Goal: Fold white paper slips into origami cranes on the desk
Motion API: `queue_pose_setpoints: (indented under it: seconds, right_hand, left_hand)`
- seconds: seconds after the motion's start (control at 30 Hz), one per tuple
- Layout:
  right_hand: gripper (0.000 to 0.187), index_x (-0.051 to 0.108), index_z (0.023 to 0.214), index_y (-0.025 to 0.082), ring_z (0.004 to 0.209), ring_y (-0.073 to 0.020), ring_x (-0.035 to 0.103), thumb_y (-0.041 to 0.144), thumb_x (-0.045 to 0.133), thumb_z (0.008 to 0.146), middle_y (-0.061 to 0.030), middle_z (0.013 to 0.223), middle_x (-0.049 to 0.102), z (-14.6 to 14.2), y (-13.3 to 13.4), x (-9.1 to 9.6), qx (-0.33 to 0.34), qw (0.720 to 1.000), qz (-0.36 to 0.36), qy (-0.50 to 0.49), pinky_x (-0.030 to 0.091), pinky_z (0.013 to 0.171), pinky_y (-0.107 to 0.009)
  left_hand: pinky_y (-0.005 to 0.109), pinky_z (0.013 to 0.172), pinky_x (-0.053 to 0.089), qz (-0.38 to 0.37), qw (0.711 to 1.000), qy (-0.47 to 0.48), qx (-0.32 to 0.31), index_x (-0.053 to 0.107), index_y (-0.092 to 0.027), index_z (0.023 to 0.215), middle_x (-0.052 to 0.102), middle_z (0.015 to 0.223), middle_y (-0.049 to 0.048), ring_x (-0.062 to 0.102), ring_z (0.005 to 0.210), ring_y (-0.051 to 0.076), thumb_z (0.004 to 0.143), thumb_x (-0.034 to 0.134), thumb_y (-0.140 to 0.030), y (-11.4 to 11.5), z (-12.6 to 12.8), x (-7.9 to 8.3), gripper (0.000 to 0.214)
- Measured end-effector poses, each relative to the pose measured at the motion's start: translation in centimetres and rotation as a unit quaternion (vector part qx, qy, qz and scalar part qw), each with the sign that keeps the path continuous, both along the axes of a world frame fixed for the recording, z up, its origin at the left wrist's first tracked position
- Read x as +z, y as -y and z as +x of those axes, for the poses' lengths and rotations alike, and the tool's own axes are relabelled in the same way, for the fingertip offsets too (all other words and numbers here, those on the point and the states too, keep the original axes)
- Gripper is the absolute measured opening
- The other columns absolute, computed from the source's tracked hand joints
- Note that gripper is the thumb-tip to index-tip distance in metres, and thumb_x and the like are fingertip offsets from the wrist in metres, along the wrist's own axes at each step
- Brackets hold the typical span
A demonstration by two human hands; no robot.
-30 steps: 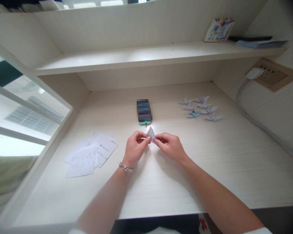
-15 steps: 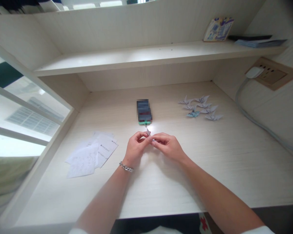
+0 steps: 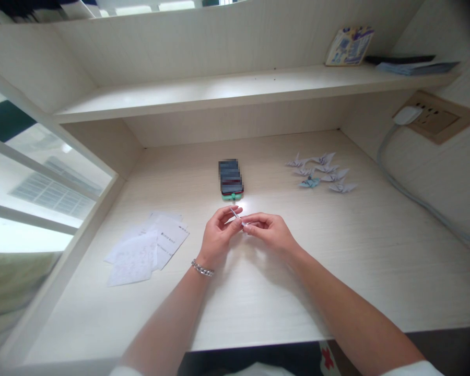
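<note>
Both my hands meet over the middle of the pale wooden desk (image 3: 337, 271). My left hand (image 3: 217, 237), with a silver bracelet on the wrist, and my right hand (image 3: 270, 232) pinch a small folded piece of white paper (image 3: 235, 214) between their fingertips. The paper is seen almost edge-on and looks like a thin sliver. A phone (image 3: 231, 178) in a green case lies just beyond my hands.
Several folded paper cranes (image 3: 321, 171) lie at the back right of the desk. Loose paper sheets (image 3: 147, 246) lie to the left. A shelf (image 3: 219, 91) runs above, with a card (image 3: 349, 46) and booklets. A wall socket (image 3: 434, 117) with a grey cable is at right.
The folded paper showed a broad triangular face a second ago; now it is turned or pressed narrower and shows only a thin edge. Both hands stayed in place.
</note>
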State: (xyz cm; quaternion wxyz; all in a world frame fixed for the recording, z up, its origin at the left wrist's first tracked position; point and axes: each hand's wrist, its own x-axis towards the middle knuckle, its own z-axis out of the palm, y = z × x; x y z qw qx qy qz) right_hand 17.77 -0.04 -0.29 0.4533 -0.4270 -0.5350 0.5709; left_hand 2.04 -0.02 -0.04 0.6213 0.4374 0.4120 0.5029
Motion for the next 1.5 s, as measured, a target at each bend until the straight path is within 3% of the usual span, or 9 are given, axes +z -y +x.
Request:
queue_pose_setpoints:
  seconds: [0.43,0.67,0.9,1.13,1.27,1.5]
  right_hand:
    - [0.031,0.068,0.089,0.015,0.077,-0.0201,0.066,0.038,0.069,0.068,-0.0078,0.082,0.070,-0.2,0.1,0.4,-0.007,0.998,-0.050,-0.029,0.054,0.069,-0.034]
    - [0.029,0.065,0.098,0.019,0.074,-0.0191,0.067,0.039,0.056,0.080,-0.0070,0.089,0.068,-0.6,0.5,0.0,-0.049,0.998,0.025,0.043,0.057,0.064,-0.032]
    - [0.026,0.065,0.098,0.020,0.075,-0.0196,0.067,0.037,0.053,0.083,-0.0062,0.089,0.069,-0.4,0.7,-0.2,-0.036,0.995,0.041,0.082,0.057,0.064,-0.032]
    - [0.024,0.064,0.102,0.023,0.074,-0.0195,0.066,0.026,0.051,0.083,-0.0048,0.093,0.069,-0.5,0.8,0.0,-0.061,0.964,0.159,0.206,0.053,0.069,-0.031]
    - [0.028,0.063,0.103,0.021,0.076,-0.0177,0.066,0.018,0.053,0.077,-0.0056,0.102,0.066,-0.7,0.7,-0.1,-0.081,0.962,0.156,0.208,0.053,0.069,-0.028]
    - [0.025,0.065,0.093,0.022,0.084,-0.0184,0.061,0.012,0.048,0.077,-0.0045,0.092,0.066,-0.4,0.7,0.2,-0.115,0.951,0.177,0.227,0.048,0.072,-0.029]
  left_hand:
    - [0.037,0.084,0.051,0.002,1.000,-0.006,0.013,0.058,-0.018,0.109,0.057,0.121,0.0133,0.058,0.105,0.024,0.072,0.068,-0.030,0.0,0.1,-0.1,0.041]
    - [0.039,0.087,0.050,0.029,0.998,-0.046,0.028,0.055,-0.015,0.111,0.058,0.118,0.0137,0.057,0.106,0.024,0.074,0.065,-0.029,0.0,0.2,-0.3,0.041]
    - [0.035,0.085,0.052,0.043,0.996,-0.073,0.026,0.054,-0.016,0.110,0.058,0.116,0.0128,0.059,0.102,0.022,0.072,0.067,-0.028,0.3,0.4,0.0,0.042]
    - [0.034,0.085,0.051,0.061,0.994,-0.095,0.014,0.053,-0.016,0.110,0.058,0.115,0.0121,0.059,0.102,0.022,0.075,0.063,-0.024,0.4,0.5,-0.1,0.037]
    - [0.035,0.092,0.047,0.088,0.990,-0.112,0.001,0.053,-0.017,0.111,0.058,0.116,0.0109,0.059,0.102,0.020,0.076,0.061,-0.021,0.8,0.7,0.2,0.036]
    - [0.036,0.100,0.041,0.090,0.993,-0.052,-0.050,0.058,-0.018,0.113,0.048,0.132,0.0112,0.051,0.115,0.023,0.074,0.064,-0.022,1.4,0.9,1.1,0.040]
